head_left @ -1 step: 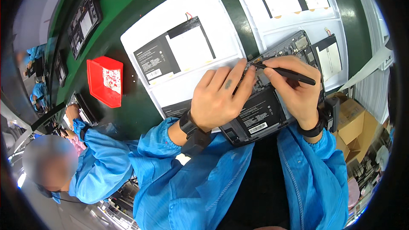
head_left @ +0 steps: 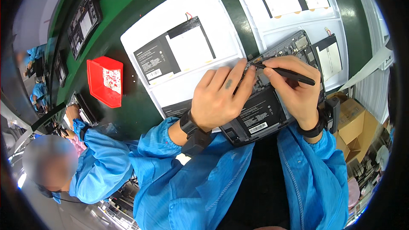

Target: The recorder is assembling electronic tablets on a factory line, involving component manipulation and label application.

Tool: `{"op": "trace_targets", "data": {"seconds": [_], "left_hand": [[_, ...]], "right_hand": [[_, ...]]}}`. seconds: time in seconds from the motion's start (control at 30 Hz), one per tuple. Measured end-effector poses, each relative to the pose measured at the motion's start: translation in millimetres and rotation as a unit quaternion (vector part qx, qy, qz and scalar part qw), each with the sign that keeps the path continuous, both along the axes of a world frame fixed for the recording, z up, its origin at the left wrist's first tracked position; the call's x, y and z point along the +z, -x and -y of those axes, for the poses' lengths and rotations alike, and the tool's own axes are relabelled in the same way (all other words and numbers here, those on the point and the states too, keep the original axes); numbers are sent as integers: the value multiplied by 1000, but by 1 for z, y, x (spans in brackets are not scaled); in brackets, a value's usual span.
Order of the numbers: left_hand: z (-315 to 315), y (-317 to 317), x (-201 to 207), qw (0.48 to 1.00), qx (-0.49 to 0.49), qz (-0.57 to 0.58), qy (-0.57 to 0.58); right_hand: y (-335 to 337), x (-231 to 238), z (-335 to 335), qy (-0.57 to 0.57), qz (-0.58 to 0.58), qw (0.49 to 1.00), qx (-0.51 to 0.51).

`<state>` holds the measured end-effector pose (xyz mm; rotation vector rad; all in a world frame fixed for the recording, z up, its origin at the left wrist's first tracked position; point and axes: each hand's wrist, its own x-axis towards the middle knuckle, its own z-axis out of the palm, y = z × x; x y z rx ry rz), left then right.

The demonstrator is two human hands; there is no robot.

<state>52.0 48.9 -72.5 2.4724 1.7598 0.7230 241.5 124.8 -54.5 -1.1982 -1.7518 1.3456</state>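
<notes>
Black tool (head_left: 295,76) | tip leftward, axis nearly crosswise | right hand (head_left: 296,98) pinching it | left hand (head_left: 219,100) over laptop (head_left: 268,98), finger grip unclear

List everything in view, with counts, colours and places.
Open device: 1, dark grey, right of centre
Pen-shaped tool: 1, black, over the device
Trays: 2, white, upper centre and right
Flat packs: at least 4, black-and-white, in trays
Bin: 1, red, left of trays
Bench: 1, green, under trays
Other devices: at least 3, dark, left
Carton: at least 1, brown, lower right
Stack: 1, white, right edge
Co-worker: 1 near, blue-sleeved, lower left; others behind
Wrist units: 2, black, one per wrist
Sleeves: 2, blue, lower centre
Left hand: 1, bare, fingers over device
Right hand: 1, bare, fingers around tool
</notes>
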Motion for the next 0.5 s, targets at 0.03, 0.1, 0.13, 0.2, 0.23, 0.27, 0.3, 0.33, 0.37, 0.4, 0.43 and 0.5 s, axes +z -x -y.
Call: {"op": "trace_targets", "data": {"seconds": [0.03, 0.1, 0.13, 0.2, 0.23, 0.27, 0.3, 0.33, 0.37, 0.4, 0.43, 0.5], "left_hand": [[2, 0, -1, 1000, -2, 1, -1], [0, -1, -1, 1000, -5, 0, -6], [1, -1, -1, 1000, -4, 3, 3], [1, -1, 2, 1000, -4, 3, 9], [2, -1, 3, 1000, 4, 15, 20], [2, -2, 5, 999, 9, 26, 29], [2, 0, 7, 999, 8, 25, 28], [4, 4, 9, 997, 21, 60, 47], [5, 8, 11, 993, 30, 95, 66], [11, 12, 14, 987, 67, 121, 81], [18, 20, 14, 987, 62, 120, 81], [34, 34, 11, 974, 184, 112, 67]], "right_hand": [[1, -1, 2, -23, 2, 1000, 4], [1, -1, 2, -32, 3, 999, 6], [1, -1, 2, -39, 4, 999, 10], [1, -1, 1, -42, 1, 999, 9], [1, -1, 1, -43, -1, 999, 10], [0, -1, 1, -45, -2, 999, 8], [-1, -1, 2, 6, -14, 1000, -25], [-2, -1, 2, 57, -26, 996, -57], [-3, -3, 3, 57, -28, 996, -61], [-3, -4, 3, 46, -37, 996, -65], [-3, -5, 2, 35, -46, 996, -68], [-4, -2, -1, 30, -40, 997, -66]]}}
